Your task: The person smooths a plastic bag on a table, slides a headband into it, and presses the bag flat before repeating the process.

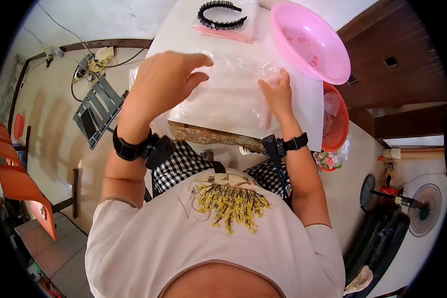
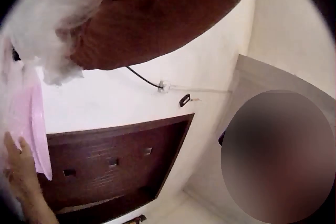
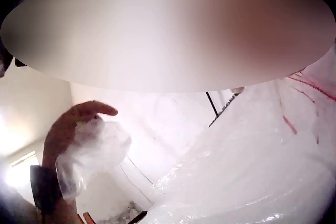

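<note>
Clear plastic bags (image 1: 228, 94) lie flat on the white tabletop between my hands. My left hand (image 1: 166, 79) is raised over their left side, with the thumb and index finger apart. In the right wrist view, crumpled clear plastic (image 3: 100, 148) is bunched in the curve of that hand, whose lower fingers are hidden behind it. At the bags' right edge, my right hand (image 1: 279, 97) has thumb and index finger spread, and its other fingers are mostly out of sight. A black headband (image 1: 228, 25) with a ruffled edge rests on pink-edged plastic bags (image 1: 228, 35) farther back.
A pink basin (image 1: 343, 57) sits at the table's back right corner. Below it, beside the table, stands an orange-red basket (image 1: 338, 136) with plastic in it. A grey folding stool (image 1: 101, 109) is on the floor to the left, and a fan (image 1: 427, 211) at the right.
</note>
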### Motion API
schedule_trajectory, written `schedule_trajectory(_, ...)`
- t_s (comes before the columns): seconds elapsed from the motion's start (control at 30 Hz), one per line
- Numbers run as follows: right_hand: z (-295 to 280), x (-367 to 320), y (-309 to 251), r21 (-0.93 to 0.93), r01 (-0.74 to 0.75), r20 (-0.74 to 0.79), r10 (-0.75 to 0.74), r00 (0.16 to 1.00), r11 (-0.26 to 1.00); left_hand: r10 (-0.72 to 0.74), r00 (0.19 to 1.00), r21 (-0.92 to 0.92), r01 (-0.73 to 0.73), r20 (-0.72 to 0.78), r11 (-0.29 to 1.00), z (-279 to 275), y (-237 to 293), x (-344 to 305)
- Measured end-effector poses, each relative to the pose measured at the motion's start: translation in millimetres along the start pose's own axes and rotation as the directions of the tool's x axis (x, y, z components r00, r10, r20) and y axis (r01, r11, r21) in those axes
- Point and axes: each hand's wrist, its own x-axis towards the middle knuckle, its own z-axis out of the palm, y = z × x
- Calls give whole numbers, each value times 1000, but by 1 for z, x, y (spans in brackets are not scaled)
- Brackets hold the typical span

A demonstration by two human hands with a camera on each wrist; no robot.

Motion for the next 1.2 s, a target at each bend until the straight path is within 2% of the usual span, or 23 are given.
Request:
schedule_trajectory(0.1,-12,-12,-21,-275,212,-57,-236,970,938,59,998,146,-60,15,988,-3,10,21)
schedule_trajectory(0.2,-7,-16,-30,-381,394,97,-388,917,836,102,984,264,-139,148,954,31,11,40)
schedule_trajectory(0.3,11,-14,-26,-474,588,329,-487,809,655,-20,920,345,-126,391,930,83,-5,48)
schedule_trajectory(0.4,23,-26,-17,-507,547,503,-286,815,666,-143,840,350,-59,523,935,100,-24,38)
schedule_trajectory(0.43,21,-26,-15,-513,516,556,-192,809,686,-233,800,338,40,553,940,106,-35,34)
schedule_trajectory(0.53,23,-23,2,-473,561,582,-237,778,680,-259,796,239,147,547,960,109,-53,19)
schedule_trajectory(0.67,21,-20,5,-465,591,604,-252,756,659,-256,770,202,167,584,965,110,-56,17)
schedule_trajectory(0.77,21,-22,2,-476,595,613,-241,753,648,-62,796,-44,111,602,993,121,-89,19)
schedule_trajectory(0.87,21,-22,4,-489,597,609,-242,756,636,-1,823,-294,204,568,934,120,-97,25)
schedule_trajectory(0.97,22,-23,5,-504,598,610,-233,758,623,-247,815,-147,372,524,916,97,-75,37)
schedule_trajectory(1.07,23,-22,9,-493,599,600,-251,759,631,-422,798,244,347,430,906,118,-86,29)
schedule_trajectory(1.2,23,-25,7,-478,595,596,-259,760,646,-415,794,246,338,444,908,113,-80,30)
